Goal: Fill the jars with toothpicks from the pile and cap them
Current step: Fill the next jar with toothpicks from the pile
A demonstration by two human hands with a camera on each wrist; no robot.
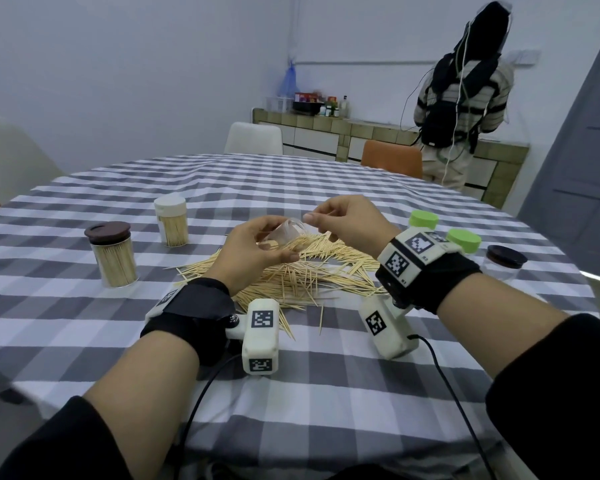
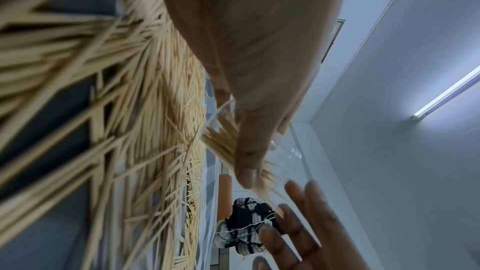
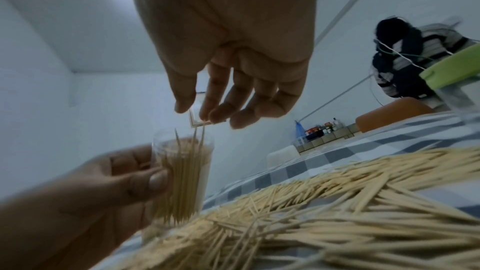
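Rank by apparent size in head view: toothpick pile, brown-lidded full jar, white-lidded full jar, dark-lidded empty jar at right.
1. toothpick pile, clearly largest.
2. brown-lidded full jar.
3. white-lidded full jar, somewhat smaller, but farther from the camera, so unsure.
4. dark-lidded empty jar, partly hidden by the right wrist rig.

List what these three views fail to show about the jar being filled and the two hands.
- Jar, head view: the left hand covers most of it, so its fill level is hidden.
- Right hand, right wrist view: whether its fingertips pinch the toothpicks standing in the jar is too blurred to tell.
- Jar base, right wrist view: hidden behind the pile.
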